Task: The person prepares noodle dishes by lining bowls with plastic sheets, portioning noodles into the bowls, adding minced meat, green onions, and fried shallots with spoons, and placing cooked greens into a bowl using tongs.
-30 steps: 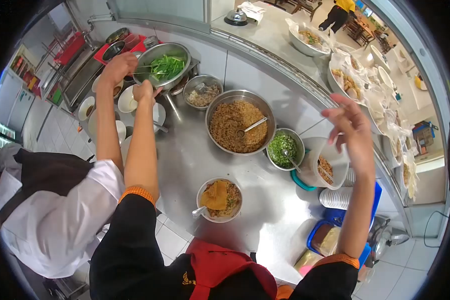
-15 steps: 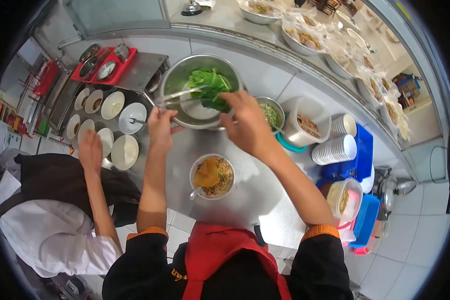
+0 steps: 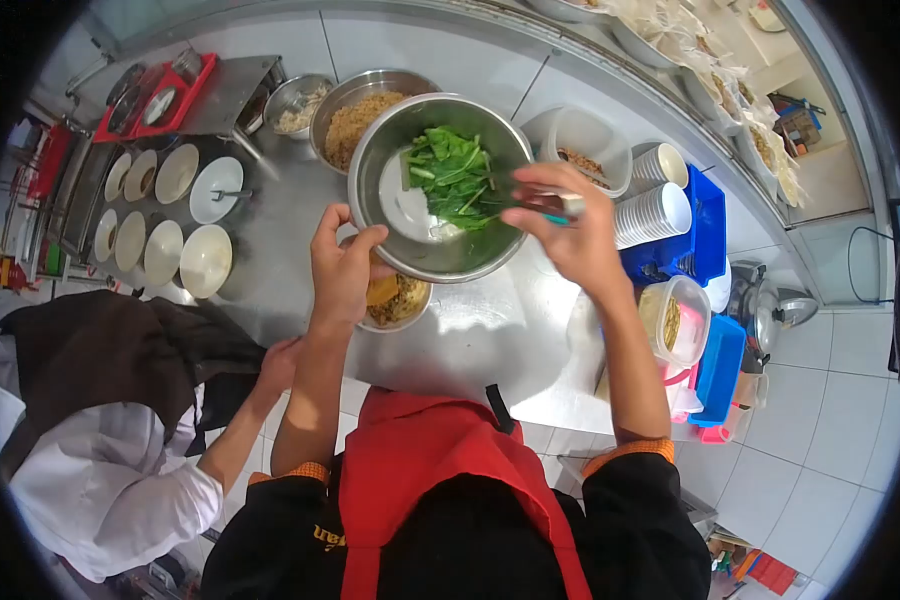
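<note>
A large metal bowl (image 3: 375,240) holds green leafy vegetables (image 3: 452,172) in a pile towards its right side. My left hand (image 3: 342,268) grips the bowl's near left rim, with the thumb on the edge. At the bowl's right side, my right hand (image 3: 570,222) is closed around metal tongs (image 3: 573,205), whose far end is in the greens and partly blurred. Below my left hand stands a white bowl of noodles (image 3: 402,308) with an orange-yellow piece on top, partly covered by the metal bowl and my hand.
Behind are a metal bowl of brown crumbly food (image 3: 362,118) and a smaller metal bowl (image 3: 295,105). Several white bowls (image 3: 206,262) stand left, near a co-worker's hand (image 3: 282,362). Right are a plastic tub (image 3: 610,150), stacked cups (image 3: 655,215) and a blue basket (image 3: 708,225).
The metal bowl has come nearer and right, over part of the noodle bowl. The tongs have passed from my left hand to my right. The co-worker's hand has drawn back from the white bowls.
</note>
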`<control>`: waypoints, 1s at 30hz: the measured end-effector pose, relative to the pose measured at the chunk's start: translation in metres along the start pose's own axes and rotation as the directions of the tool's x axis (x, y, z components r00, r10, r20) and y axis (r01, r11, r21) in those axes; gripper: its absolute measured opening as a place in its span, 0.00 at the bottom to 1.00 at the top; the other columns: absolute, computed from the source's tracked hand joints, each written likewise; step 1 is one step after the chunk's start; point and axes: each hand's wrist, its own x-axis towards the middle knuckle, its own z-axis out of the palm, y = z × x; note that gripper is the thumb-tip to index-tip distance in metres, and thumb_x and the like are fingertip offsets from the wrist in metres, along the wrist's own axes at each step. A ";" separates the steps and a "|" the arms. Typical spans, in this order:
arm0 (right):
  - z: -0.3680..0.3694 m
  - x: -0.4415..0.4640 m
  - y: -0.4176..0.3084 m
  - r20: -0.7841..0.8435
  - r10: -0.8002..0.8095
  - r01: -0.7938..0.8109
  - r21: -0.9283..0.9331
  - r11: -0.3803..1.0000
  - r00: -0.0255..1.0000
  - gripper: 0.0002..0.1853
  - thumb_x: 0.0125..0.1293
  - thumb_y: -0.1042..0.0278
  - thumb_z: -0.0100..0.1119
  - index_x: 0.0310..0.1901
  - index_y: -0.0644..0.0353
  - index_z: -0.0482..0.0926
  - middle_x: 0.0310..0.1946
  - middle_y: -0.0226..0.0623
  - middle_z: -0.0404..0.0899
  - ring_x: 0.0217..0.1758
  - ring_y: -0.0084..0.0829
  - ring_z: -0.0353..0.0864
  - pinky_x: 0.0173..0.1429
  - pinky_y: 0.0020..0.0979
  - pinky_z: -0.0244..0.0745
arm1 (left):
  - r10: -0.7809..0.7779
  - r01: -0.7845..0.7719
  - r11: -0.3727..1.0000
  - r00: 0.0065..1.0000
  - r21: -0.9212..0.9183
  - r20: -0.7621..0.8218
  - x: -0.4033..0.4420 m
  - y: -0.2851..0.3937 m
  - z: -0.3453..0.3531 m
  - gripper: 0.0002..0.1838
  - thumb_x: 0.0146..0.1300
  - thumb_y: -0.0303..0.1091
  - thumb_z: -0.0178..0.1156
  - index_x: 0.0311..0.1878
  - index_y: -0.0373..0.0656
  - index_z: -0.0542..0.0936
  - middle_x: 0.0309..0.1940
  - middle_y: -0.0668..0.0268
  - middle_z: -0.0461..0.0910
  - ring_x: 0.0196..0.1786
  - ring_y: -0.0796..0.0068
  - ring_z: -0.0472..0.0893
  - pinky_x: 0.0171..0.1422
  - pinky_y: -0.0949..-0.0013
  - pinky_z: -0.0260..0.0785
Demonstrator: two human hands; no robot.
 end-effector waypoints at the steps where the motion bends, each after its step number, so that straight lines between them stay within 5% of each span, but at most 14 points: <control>1: -0.005 -0.010 0.005 0.005 0.003 -0.003 0.003 1.000 1.000 0.19 0.48 0.77 0.71 0.43 0.63 0.79 0.39 0.39 0.80 0.40 0.30 0.81 0.46 0.28 0.79 | -0.004 0.004 1.000 1.000 0.000 -0.006 -0.003 0.001 0.002 0.09 0.57 0.21 0.56 0.37 0.42 0.66 0.33 0.57 0.78 0.33 0.70 0.82 0.30 0.68 0.83; 5: -0.003 -0.035 0.017 0.005 -0.102 0.102 -0.075 0.992 0.995 0.20 0.46 0.76 0.73 0.44 0.62 0.79 0.42 0.40 0.81 0.42 0.31 0.82 0.47 0.28 0.79 | -0.015 0.018 0.998 0.998 -0.055 0.053 -0.011 -0.001 0.011 0.10 0.57 0.20 0.55 0.37 0.42 0.66 0.34 0.57 0.77 0.33 0.70 0.82 0.31 0.66 0.83; 7: 0.006 -0.040 0.023 0.027 -0.278 0.275 -0.268 0.923 0.960 0.21 0.46 0.76 0.72 0.44 0.63 0.79 0.42 0.41 0.81 0.43 0.36 0.82 0.46 0.30 0.78 | -0.024 0.028 0.998 0.997 -0.058 0.077 -0.016 -0.005 0.016 0.10 0.57 0.20 0.55 0.37 0.42 0.66 0.34 0.57 0.77 0.33 0.70 0.82 0.31 0.65 0.83; 11: 0.019 -0.048 0.055 0.014 -0.297 0.286 -0.322 0.903 0.955 0.21 0.45 0.78 0.71 0.44 0.62 0.79 0.42 0.41 0.81 0.42 0.40 0.81 0.45 0.32 0.77 | -0.038 0.038 0.999 0.993 0.002 0.112 -0.019 -0.020 0.022 0.10 0.56 0.18 0.54 0.37 0.41 0.66 0.33 0.60 0.76 0.32 0.74 0.81 0.29 0.67 0.83; 13: 0.023 -0.048 0.057 -0.046 -0.280 0.252 -0.314 0.915 0.959 0.17 0.47 0.79 0.70 0.41 0.62 0.80 0.37 0.42 0.82 0.38 0.38 0.82 0.41 0.32 0.77 | -0.049 0.050 0.999 0.992 -0.003 0.115 -0.019 -0.027 0.022 0.10 0.56 0.18 0.54 0.37 0.41 0.66 0.32 0.61 0.76 0.32 0.75 0.81 0.29 0.67 0.83; 16: 0.027 -0.049 0.055 -0.264 0.087 -0.082 0.028 0.996 0.961 0.09 0.52 0.77 0.70 0.34 0.68 0.81 0.29 0.38 0.82 0.29 0.24 0.80 0.33 0.27 0.75 | -0.045 0.042 0.998 0.997 0.042 0.066 -0.021 -0.034 0.023 0.09 0.55 0.18 0.55 0.37 0.40 0.68 0.32 0.63 0.75 0.32 0.75 0.80 0.29 0.67 0.84; 21: -0.004 -0.038 0.043 -0.282 0.184 -0.163 0.099 0.982 0.942 0.10 0.53 0.74 0.71 0.36 0.67 0.82 0.27 0.32 0.81 0.30 0.18 0.77 0.37 0.23 0.72 | -0.112 0.111 0.994 0.993 0.010 0.043 -0.013 -0.036 0.015 0.08 0.56 0.19 0.55 0.37 0.40 0.69 0.33 0.64 0.75 0.32 0.73 0.81 0.29 0.66 0.84; 23: -0.010 -0.032 0.028 -0.253 0.326 -0.232 0.338 0.912 0.911 0.12 0.53 0.72 0.72 0.36 0.68 0.81 0.27 0.31 0.81 0.31 0.19 0.77 0.40 0.23 0.71 | -0.116 0.115 0.993 0.993 0.031 0.036 -0.013 -0.036 0.012 0.08 0.56 0.20 0.55 0.37 0.41 0.69 0.34 0.64 0.75 0.32 0.74 0.81 0.30 0.66 0.84; 25: -0.008 -0.030 0.031 -0.241 0.311 -0.241 0.279 0.930 0.919 0.14 0.51 0.70 0.73 0.37 0.69 0.81 0.27 0.34 0.82 0.29 0.19 0.77 0.37 0.23 0.72 | -0.122 0.121 0.991 0.992 0.050 0.026 -0.014 -0.036 0.010 0.08 0.57 0.21 0.56 0.37 0.42 0.69 0.35 0.64 0.74 0.33 0.75 0.81 0.30 0.67 0.83; 28: 0.004 -0.030 0.038 -0.014 0.068 -0.069 -0.111 0.991 0.998 0.17 0.50 0.70 0.73 0.40 0.68 0.80 0.27 0.37 0.84 0.28 0.21 0.81 0.33 0.24 0.75 | -0.102 0.102 0.995 0.995 0.014 0.023 -0.015 -0.033 0.006 0.08 0.57 0.21 0.56 0.37 0.42 0.69 0.34 0.64 0.74 0.33 0.76 0.80 0.30 0.68 0.83; 30: 0.010 -0.032 0.030 -0.005 0.148 -0.148 -0.072 0.986 0.989 0.18 0.50 0.70 0.73 0.42 0.67 0.80 0.27 0.36 0.84 0.28 0.21 0.81 0.34 0.23 0.76 | -0.095 0.095 0.995 0.995 0.031 0.013 -0.015 -0.027 0.005 0.08 0.56 0.19 0.55 0.37 0.41 0.69 0.34 0.62 0.75 0.33 0.73 0.81 0.31 0.66 0.84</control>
